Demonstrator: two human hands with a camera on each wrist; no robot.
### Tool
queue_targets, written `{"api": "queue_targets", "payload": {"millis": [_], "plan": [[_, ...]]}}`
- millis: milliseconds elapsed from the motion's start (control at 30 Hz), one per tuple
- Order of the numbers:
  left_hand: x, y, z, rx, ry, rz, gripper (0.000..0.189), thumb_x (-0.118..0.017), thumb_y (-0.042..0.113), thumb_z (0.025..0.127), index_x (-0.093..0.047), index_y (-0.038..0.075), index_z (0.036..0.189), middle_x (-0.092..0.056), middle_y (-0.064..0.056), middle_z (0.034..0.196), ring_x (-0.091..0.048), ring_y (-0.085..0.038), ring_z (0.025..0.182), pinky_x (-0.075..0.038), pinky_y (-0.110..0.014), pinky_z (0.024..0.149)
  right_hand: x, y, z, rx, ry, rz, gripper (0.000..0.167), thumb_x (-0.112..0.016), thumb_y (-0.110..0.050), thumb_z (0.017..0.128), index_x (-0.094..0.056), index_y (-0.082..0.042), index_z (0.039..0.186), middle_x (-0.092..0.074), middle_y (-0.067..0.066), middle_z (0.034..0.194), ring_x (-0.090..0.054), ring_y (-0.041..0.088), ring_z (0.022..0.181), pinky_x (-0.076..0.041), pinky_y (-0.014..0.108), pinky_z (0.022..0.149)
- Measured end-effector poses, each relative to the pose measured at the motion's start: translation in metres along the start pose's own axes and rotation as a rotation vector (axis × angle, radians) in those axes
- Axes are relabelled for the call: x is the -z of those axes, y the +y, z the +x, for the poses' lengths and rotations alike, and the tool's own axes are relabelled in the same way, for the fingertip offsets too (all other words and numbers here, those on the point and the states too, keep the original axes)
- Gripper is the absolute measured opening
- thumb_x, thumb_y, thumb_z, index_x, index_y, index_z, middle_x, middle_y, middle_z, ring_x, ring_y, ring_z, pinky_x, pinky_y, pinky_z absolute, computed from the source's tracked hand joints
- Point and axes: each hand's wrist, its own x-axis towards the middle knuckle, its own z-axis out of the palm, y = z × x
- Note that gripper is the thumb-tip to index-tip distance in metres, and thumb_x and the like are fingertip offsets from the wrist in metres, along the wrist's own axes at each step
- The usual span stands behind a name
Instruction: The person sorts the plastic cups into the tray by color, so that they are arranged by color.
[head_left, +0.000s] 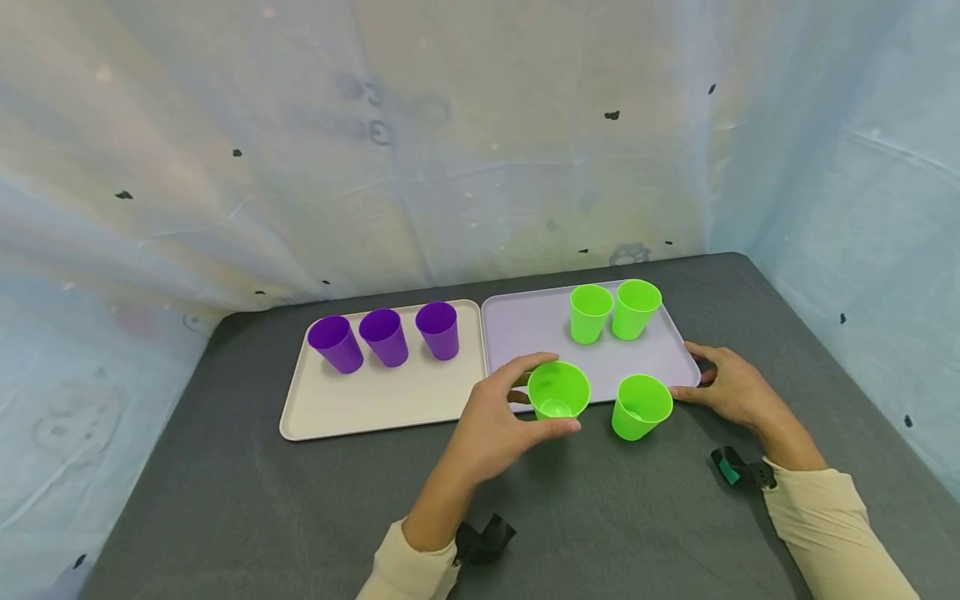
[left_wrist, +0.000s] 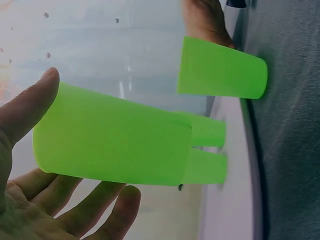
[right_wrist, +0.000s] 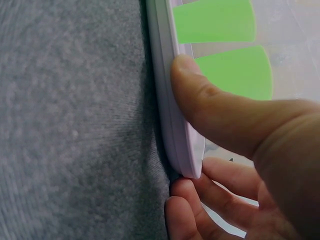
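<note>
My left hand [head_left: 501, 421] grips a green cup [head_left: 558, 392] between thumb and fingers. In the left wrist view that cup [left_wrist: 115, 137] is off the table, its open end toward the palm. My right hand [head_left: 738, 396] holds the near right corner of the lavender tray [head_left: 517, 325]; in the right wrist view the thumb [right_wrist: 200, 92] lies on the tray's rim and the fingers bend around its corner. Another green cup [head_left: 637, 412] stands on the table just before the tray, between my hands. Two more green cups [head_left: 590, 315] stand upright at the tray's back.
Left of the lavender tray lies a cream tray [head_left: 375, 408], with three purple cups [head_left: 385, 337] in a row along its back part. Both trays rest on a dark grey table [head_left: 300, 508]. Pale sheeting [head_left: 450, 167] hangs behind and at the sides.
</note>
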Motion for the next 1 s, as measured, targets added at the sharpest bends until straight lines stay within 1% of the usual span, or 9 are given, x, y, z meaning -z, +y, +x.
{"api": "queue_targets", "payload": {"millis": [200,267,400,600,733,867,1000], "plan": [[0.01,0.008,-0.004,-0.031,0.034,0.006,0.069,-0.09,0.026,0.072,-0.059,0.034,0.134,-0.066,0.016,0.121,-0.061,-0.005,0.111,-0.054,-0.036,0.095,0.001,0.0,0.0,-0.004,-0.005,0.004,0.102,-0.076,-0.056,0.082,-0.033,0.008,0.15,-0.05,0.033,0.125,-0.057,0.034,0.096,-0.043,0.029,0.066],[0.013,0.01,-0.005,-0.043,0.047,0.005,0.069,-0.09,0.026,0.072,-0.059,0.033,0.134,-0.066,0.015,0.12,-0.062,-0.004,0.111,-0.054,-0.037,0.095,0.001,0.0,0.0,-0.002,-0.006,0.004,0.102,-0.076,-0.056,0.082,-0.033,0.008,0.15,-0.05,0.033,0.125,-0.057,0.034,0.096,-0.043,0.029,0.066],[0.018,0.014,-0.007,-0.065,0.058,0.003,0.069,-0.09,0.025,0.072,-0.059,0.032,0.134,-0.067,0.013,0.121,-0.062,-0.005,0.111,-0.054,-0.034,0.093,0.0,0.001,0.001,0.007,-0.005,0.002,0.101,-0.076,-0.054,0.083,-0.033,0.008,0.15,-0.05,0.033,0.126,-0.057,0.034,0.096,-0.044,0.029,0.067],[0.02,0.014,-0.009,-0.068,0.057,0.005,0.07,-0.09,0.024,0.073,-0.059,0.03,0.135,-0.068,0.012,0.12,-0.062,-0.005,0.111,-0.054,-0.034,0.092,-0.001,0.002,0.0,0.006,-0.002,0.008,0.101,-0.076,-0.055,0.083,-0.033,0.008,0.15,-0.049,0.033,0.127,-0.058,0.035,0.097,-0.044,0.03,0.067],[0.02,0.014,-0.009,-0.06,0.06,0.012,0.07,-0.091,0.023,0.072,-0.06,0.03,0.134,-0.068,0.013,0.119,-0.062,-0.005,0.111,-0.054,-0.031,0.092,-0.002,0.001,0.001,0.005,-0.001,0.009,0.101,-0.076,-0.054,0.083,-0.034,0.007,0.15,-0.049,0.033,0.127,-0.058,0.034,0.097,-0.044,0.03,0.067],[0.02,0.014,-0.008,-0.059,0.059,0.008,0.07,-0.09,0.023,0.072,-0.06,0.03,0.134,-0.067,0.013,0.12,-0.062,-0.005,0.111,-0.054,-0.033,0.092,-0.002,0.001,0.001,0.004,-0.001,0.006,0.1,-0.076,-0.054,0.083,-0.034,0.007,0.15,-0.048,0.033,0.128,-0.058,0.035,0.098,-0.045,0.03,0.068],[0.02,0.015,-0.008,-0.074,0.055,0.007,0.07,-0.09,0.023,0.072,-0.059,0.03,0.135,-0.067,0.013,0.12,-0.062,-0.005,0.112,-0.054,-0.035,0.093,-0.001,0.002,0.0,0.001,-0.002,0.008,0.1,-0.075,-0.054,0.083,-0.033,0.007,0.151,-0.047,0.034,0.129,-0.058,0.036,0.099,-0.045,0.031,0.069]]}}
